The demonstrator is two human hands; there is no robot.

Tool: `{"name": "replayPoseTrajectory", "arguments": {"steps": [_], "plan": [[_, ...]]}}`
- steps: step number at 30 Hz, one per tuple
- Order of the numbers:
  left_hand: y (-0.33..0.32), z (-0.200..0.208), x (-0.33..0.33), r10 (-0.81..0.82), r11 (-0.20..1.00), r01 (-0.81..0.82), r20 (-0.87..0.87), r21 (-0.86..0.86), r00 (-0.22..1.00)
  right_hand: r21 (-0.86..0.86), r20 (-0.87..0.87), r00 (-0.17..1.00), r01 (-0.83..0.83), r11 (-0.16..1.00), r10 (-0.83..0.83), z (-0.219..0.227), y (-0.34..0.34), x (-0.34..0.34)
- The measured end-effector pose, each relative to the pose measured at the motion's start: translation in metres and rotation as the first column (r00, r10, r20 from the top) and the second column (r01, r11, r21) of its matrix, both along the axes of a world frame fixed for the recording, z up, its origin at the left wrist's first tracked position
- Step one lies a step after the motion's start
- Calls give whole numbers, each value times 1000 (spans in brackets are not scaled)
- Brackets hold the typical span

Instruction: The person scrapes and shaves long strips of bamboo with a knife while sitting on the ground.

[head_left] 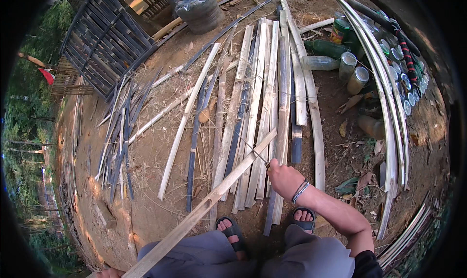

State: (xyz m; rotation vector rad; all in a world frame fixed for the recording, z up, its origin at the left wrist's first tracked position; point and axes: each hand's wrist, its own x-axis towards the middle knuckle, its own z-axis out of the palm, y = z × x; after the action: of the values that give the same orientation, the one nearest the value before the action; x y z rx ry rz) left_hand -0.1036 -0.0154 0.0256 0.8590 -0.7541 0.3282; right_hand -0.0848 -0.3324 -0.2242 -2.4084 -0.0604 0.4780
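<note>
A long split bamboo strip (214,194) slants across my lap, from the lower left up toward the middle. At its near end my left hand (111,272) is closed round it, mostly cut off by the lower edge of the view. My right hand (286,180), with a braided band at the wrist, grips a knife. The thin dark knife blade (255,151) lies across the strip close to its far end. The knife's handle is hidden in my fist. Beyond, several pale bamboo strips (262,93) lie lengthwise on the ground before my feet.
Dark thin slats (121,137) are heaped at the left, near a slatted bamboo panel (107,39). Glass bottles and jars (348,66) stand and lie at the right, beside long bent strips (384,98). A plastic container (198,10) sits at the back. Dry shavings (165,107) litter the soil.
</note>
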Motion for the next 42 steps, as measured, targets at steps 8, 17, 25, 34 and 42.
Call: {"name": "replayPoseTrajectory", "arguments": {"steps": [8, 17, 25, 34, 42], "plan": [[22, -2, -4, 293, 955, -287, -109, 70, 950, 67, 146, 977, -168, 984, 156, 11, 26, -6], [19, -1, -7, 296, 955, -289, -140, 69, 945, 17, 206, 978, -35, 999, 30, -10, 36, -20], [19, -2, -7, 283, 959, -275, -137, 73, 949, 47, 141, 990, 1, 999, -7, 8, 47, -29], [19, 0, -12, 346, 938, -337, -143, 84, 927, 83, 138, 989, 40, 996, -51, -15, 40, -21], [16, 1, -11, 384, 923, -369, -186, 111, 904, 76, 155, 987, 24, 997, -35, -6, 48, -24]]}}
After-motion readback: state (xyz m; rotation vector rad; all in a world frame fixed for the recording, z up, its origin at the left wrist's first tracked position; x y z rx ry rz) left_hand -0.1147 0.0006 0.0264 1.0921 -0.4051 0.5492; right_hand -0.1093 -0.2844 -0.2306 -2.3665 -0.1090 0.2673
